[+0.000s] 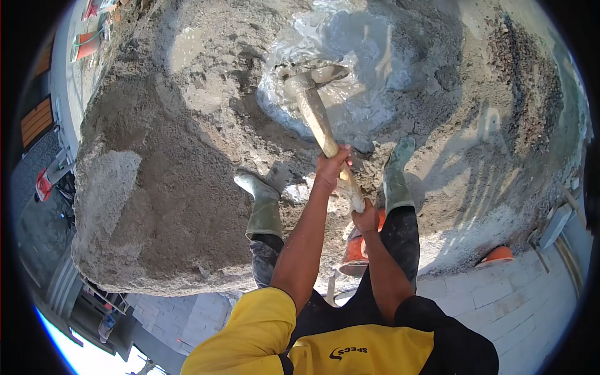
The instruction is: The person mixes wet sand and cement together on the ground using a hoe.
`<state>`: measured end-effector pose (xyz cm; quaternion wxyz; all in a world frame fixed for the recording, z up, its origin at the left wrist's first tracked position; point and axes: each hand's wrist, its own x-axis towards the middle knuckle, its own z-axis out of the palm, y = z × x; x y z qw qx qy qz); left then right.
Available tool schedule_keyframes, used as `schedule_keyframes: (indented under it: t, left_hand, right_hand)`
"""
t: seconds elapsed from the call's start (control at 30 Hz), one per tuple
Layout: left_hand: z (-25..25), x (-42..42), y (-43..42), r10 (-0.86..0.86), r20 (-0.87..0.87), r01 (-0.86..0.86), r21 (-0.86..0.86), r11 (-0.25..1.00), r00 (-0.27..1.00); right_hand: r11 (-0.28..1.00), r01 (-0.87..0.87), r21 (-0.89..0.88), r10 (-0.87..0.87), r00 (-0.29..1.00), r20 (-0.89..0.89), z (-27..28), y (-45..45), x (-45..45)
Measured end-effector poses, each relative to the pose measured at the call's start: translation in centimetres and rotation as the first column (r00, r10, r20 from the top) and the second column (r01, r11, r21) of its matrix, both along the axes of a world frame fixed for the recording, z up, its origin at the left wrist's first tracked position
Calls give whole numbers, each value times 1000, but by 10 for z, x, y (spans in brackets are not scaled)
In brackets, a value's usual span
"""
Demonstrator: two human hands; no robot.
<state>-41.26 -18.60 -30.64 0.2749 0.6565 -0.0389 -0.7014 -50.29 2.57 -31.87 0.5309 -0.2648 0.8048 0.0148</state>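
our left hand point(333, 167) wraps the hoe handle point(317, 124) midway, our right hand point(367, 220) clasps its end, likely for leverage in wet mix point(378, 81).

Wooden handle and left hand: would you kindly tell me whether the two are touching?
Touching. The head view shows the left hand wrapped around the wooden handle, partway along its length.

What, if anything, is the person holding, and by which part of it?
A hoe, by its wooden handle: the left hand partway along, the right hand near the end away from the blade.
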Motion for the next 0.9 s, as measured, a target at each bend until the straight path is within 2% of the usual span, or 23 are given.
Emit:
schedule_keyframes:
  t: [0.03,0.07,0.13,0.17,0.23,0.27,0.33,0.37,0.4,0.43,0.47,0.5,0.53,0.57,0.6,0.63,0.7,0.73,0.8,0.83,0.87,0.9]
  left_hand:
    - [-24,6,-4,-17,11,15,125,992,1000]
    - [-11,-5,-18,-45,114,33,104,994,992]
    - [-24,-11,-7,68,129,-75,54,996,989]
    - [-28,-17,0,59,114,-66,58,996,992]
    - [-1,-7,9,175,54,-170,-81,982,983]
    - [-9,3,10,138,50,-134,-71,988,989]
    - [-3,0,-24,109,148,-123,89,988,983]
    - [-10,4,-28,95,149,-104,58,993,984]
    - [3,4,-24,179,43,-179,1,984,983]
    - [11,9,-6,170,-27,-171,-67,983,985]
    - [12,16,2,151,-87,-163,-146,976,985]
    - [13,17,2,203,-94,-216,-150,965,975]
    - [13,21,-4,209,-34,-211,-111,971,977]
    - [10,23,-14,185,118,-188,16,982,976]
    - [5,19,-33,140,233,-172,123,977,962]
    - [4,21,-38,154,231,-186,127,974,961]
    - [8,27,-22,232,37,-234,51,971,972]
    - [12,35,-9,278,-55,-277,19,961,959]
    - [12,37,-5,208,132,-209,-4,978,969]
    - [15,39,-16,179,182,-196,82,977,967]
    - [16,47,-14,190,180,-206,72,976,965]
    - [7,57,-5,246,32,-247,35,968,969]
  right_hand:
    - [998,-52,36,53,998,-17,4,-19,-7]
    - [998,-61,33,62,998,-8,10,-18,2]
    - [988,-144,56,151,978,-146,1,-31,-6]
    - [990,-140,-4,137,975,-173,0,-27,-8]
    - [996,-92,-16,90,991,-101,-27,-24,-15]
    - [999,-39,-23,39,999,-26,-32,-16,-12]
    - [995,-72,-63,70,997,-35,-20,-37,-8]
    - [986,-146,-85,137,985,-106,-11,-45,-7]
    - [973,-215,-87,197,963,-185,0,-53,-11]
    - [960,-261,-98,238,951,-198,-1,-48,-12]
    - [961,-257,-102,232,950,-208,-13,-47,-15]
    - [970,-206,-132,183,969,-169,-24,-43,-17]
    - [976,-164,-147,150,984,-100,-25,-32,-9]
    - [980,-184,-78,171,975,-143,-17,-41,-4]
    - [976,-200,-84,188,974,-125,-3,-54,-1]
    - [968,-241,-74,226,959,-172,4,-59,4]
    - [961,-274,-38,257,936,-239,3,-63,-7]
    - [961,-272,-42,260,946,-195,-3,-58,-8]
    - [954,-295,-54,288,951,-111,4,-48,6]
    - [953,-300,-41,293,948,-127,8,-55,11]
    - [953,-303,-19,296,942,-159,13,-59,9]
    - [944,-330,-13,320,924,-210,18,-61,11]
